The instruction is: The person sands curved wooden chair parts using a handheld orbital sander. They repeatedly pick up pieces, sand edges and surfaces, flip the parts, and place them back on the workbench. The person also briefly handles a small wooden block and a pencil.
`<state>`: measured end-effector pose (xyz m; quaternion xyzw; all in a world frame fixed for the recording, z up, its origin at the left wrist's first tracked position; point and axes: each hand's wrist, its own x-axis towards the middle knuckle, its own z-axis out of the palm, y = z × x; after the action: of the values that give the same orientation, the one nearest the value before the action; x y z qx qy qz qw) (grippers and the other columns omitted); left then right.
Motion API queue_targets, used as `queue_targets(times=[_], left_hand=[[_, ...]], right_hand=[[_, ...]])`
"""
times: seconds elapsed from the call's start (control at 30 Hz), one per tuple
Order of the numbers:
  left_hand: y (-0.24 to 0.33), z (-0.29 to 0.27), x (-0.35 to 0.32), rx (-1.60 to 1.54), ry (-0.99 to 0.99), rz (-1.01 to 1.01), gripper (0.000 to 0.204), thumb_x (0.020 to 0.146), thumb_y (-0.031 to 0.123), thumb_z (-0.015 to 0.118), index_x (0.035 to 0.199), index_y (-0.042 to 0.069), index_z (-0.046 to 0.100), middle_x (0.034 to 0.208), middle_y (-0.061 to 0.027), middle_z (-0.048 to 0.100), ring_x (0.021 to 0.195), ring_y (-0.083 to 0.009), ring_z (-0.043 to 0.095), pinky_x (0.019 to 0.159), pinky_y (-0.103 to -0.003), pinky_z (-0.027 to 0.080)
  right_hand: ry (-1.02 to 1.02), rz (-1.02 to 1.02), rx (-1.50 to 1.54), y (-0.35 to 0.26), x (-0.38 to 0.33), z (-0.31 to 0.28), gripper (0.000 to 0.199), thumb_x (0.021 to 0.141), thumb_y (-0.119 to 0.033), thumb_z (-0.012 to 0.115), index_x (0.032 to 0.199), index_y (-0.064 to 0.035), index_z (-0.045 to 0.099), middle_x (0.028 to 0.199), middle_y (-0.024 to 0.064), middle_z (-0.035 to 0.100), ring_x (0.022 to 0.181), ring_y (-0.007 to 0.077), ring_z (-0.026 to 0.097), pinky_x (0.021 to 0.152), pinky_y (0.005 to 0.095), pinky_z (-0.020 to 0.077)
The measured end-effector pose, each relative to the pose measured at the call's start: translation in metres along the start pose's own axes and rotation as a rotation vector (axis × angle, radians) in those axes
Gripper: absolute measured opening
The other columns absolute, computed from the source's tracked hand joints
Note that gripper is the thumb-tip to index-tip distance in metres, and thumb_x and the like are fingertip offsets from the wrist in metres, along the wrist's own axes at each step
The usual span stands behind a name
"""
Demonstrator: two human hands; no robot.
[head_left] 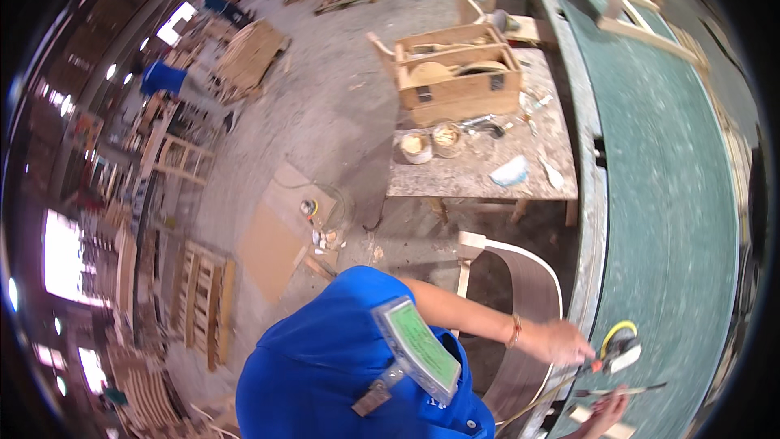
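Observation:
My left hand (569, 345) reaches across from my blue shirt to the edge of a long green-topped bench (674, 195). It grips a small yellow and white tool (621, 349) that looks like a tape measure and rests on the bench top. My right hand (605, 415) comes in at the bottom edge just below it, fingers closed on a thin pencil-like stick (626, 391) that lies across the green surface. A curved dark wooden panel with a pale frame (528, 293) stands against the bench side, under my left forearm.
A worn small table (479, 179) beside the bench carries an open wooden box (459, 73), two round jars (431, 142) and a pale cloth (510, 171). Wooden frames (626, 8) lie at the bench's far end. Cardboard (276, 236) and stacked wooden chair parts (203, 301) cover the floor to the left.

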<state>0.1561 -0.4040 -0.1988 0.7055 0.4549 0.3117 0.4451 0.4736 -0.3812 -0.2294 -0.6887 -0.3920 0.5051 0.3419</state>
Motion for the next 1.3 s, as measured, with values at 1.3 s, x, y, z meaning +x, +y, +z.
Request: queue_targets(times=[1.3], left_hand=[[-0.05, -0.16, -0.15, -1.197, 0.372, -0.414, 0.042, 0.097, 0.019, 0.053, 0.137, 0.013, 0.041, 0.098, -0.0074, 0.064, 0.086, -0.0185, 0.068, 0.064, -0.028, 0.055]], right_hand=[[0.101, -0.328, 0.33, -0.084, -0.121, 0.113, 0.071, 0.088, -0.022, 0.06, 0.147, -0.0056, 0.024, 0.125, 0.0198, 0.051, 0.09, 0.0201, 0.058, 0.078, 0.031, 0.052]])
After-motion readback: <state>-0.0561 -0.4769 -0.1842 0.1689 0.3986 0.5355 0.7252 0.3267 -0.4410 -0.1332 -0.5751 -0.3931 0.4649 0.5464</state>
